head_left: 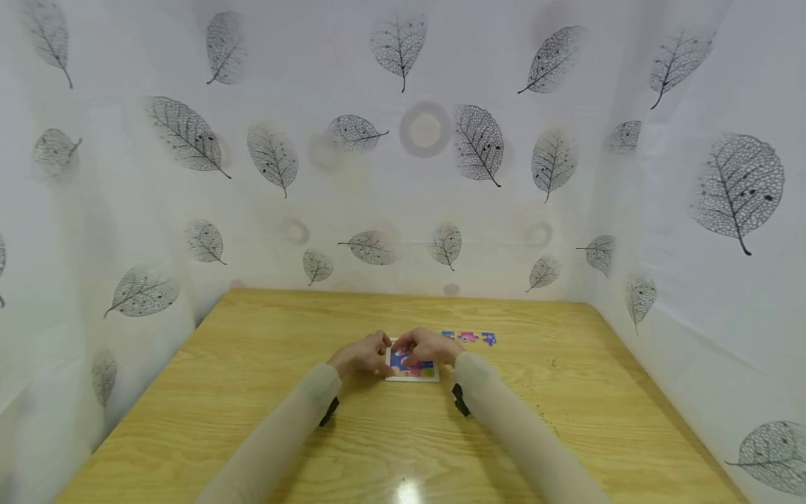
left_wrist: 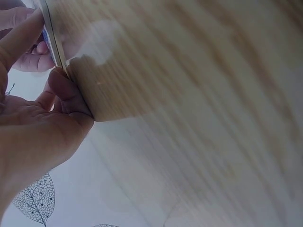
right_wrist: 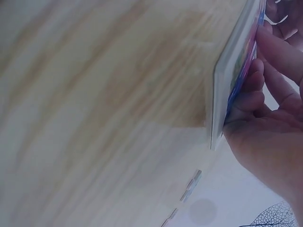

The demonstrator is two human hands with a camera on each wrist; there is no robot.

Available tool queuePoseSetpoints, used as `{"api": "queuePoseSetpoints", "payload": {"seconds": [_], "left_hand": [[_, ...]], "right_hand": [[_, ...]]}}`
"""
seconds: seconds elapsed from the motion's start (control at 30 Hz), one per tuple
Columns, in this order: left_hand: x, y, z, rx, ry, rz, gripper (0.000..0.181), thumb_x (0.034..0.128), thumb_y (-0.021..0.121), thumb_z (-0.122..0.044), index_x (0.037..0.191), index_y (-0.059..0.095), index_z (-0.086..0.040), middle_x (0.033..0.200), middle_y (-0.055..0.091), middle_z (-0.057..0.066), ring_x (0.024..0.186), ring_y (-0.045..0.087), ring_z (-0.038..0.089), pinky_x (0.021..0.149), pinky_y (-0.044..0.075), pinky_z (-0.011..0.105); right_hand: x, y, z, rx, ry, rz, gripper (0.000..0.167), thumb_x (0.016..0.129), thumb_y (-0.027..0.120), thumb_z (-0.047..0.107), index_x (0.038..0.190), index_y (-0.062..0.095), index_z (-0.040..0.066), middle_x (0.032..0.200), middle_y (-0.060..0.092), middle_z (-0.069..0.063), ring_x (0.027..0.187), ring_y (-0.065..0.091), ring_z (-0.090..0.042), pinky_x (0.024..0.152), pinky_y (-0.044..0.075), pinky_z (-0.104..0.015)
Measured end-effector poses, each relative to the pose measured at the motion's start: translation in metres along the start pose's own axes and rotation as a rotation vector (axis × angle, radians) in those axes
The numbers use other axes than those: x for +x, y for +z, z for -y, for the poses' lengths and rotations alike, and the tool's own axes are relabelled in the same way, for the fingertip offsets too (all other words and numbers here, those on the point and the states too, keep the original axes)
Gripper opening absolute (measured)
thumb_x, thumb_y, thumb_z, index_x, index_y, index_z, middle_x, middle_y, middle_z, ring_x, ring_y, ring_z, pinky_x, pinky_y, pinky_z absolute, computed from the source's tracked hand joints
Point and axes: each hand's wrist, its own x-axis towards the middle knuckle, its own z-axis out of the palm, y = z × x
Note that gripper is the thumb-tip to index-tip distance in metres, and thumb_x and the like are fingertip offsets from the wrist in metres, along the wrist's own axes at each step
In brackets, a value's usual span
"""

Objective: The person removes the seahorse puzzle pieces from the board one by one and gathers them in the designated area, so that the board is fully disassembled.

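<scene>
A small jigsaw puzzle in a white-edged frame (head_left: 412, 379) lies on the wooden table, its picture blue, pink and green. My left hand (head_left: 364, 352) holds the frame's left side, thumb low and fingers higher up. In the left wrist view, the left fingers (left_wrist: 66, 90) are bent against the frame's edge. Over the puzzle's upper right reaches my right hand (head_left: 434, 346), bent fingers and thumb touching its face. Seen from the right wrist, the right fingers (right_wrist: 251, 97) rest on the picture side; whether a piece is pinched there is hidden.
Beyond my right hand, loose puzzle pieces lie in a row: a pink piece (head_left: 468, 337) and a blue-purple piece (head_left: 489, 339), with another blue one partly behind the hand. A white leaf-printed curtain (head_left: 403, 196) surrounds the wooden table (head_left: 264, 329) at the back and sides.
</scene>
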Motion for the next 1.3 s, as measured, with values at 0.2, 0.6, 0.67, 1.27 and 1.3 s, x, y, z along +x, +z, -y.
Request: {"api": "queuePoseSetpoints", "payload": {"seconds": [0.2,0.6,0.67,1.27,1.3], "left_hand": [[0.001,0.001,0.001,0.002,-0.005,-0.003,0.049,0.0806,0.080,-0.019,0.119,0.050,-0.009,0.114,0.051,0.014,0.104,0.050,0.027,0.097,0.041,0.048],[0.000,0.002,0.002,0.016,0.024,-0.002,0.053,0.0796,0.081,-0.019,0.120,0.049,-0.007,0.112,0.051,0.015,0.101,0.051,0.028,0.094,0.043,0.048],[0.000,0.002,0.002,0.015,0.022,-0.002,0.054,0.0794,0.081,-0.019,0.121,0.049,-0.007,0.113,0.051,0.015,0.102,0.051,0.029,0.094,0.043,0.049],[-0.002,0.000,0.000,0.009,0.005,-0.002,0.053,0.0798,0.081,-0.020,0.121,0.049,-0.008,0.118,0.053,0.016,0.109,0.051,0.030,0.099,0.041,0.051],[-0.002,0.000,0.000,0.005,0.006,-0.003,0.053,0.0796,0.081,-0.019,0.121,0.050,-0.008,0.118,0.052,0.015,0.109,0.051,0.030,0.099,0.041,0.051]], "right_hand": [[0.002,0.001,-0.003,0.015,0.014,-0.022,0.043,0.082,0.069,-0.007,0.122,0.064,0.006,0.108,0.061,-0.007,0.096,0.054,-0.018,0.084,0.050,-0.031],[0.001,0.002,-0.009,0.061,-0.021,-0.051,0.044,0.081,0.067,-0.010,0.122,0.064,0.007,0.107,0.064,-0.010,0.094,0.059,-0.018,0.080,0.052,-0.030],[0.001,0.002,-0.009,0.061,-0.028,-0.051,0.044,0.081,0.068,-0.009,0.122,0.064,0.007,0.107,0.064,-0.010,0.093,0.058,-0.018,0.079,0.052,-0.029],[0.002,0.001,-0.009,0.100,-0.028,-0.076,0.035,0.087,0.064,-0.006,0.120,0.066,0.004,0.105,0.067,-0.011,0.090,0.061,-0.016,0.080,0.053,-0.029],[0.002,0.001,-0.009,0.099,-0.024,-0.083,0.033,0.087,0.064,-0.005,0.119,0.067,0.003,0.105,0.068,-0.011,0.090,0.061,-0.015,0.080,0.052,-0.029]]}}
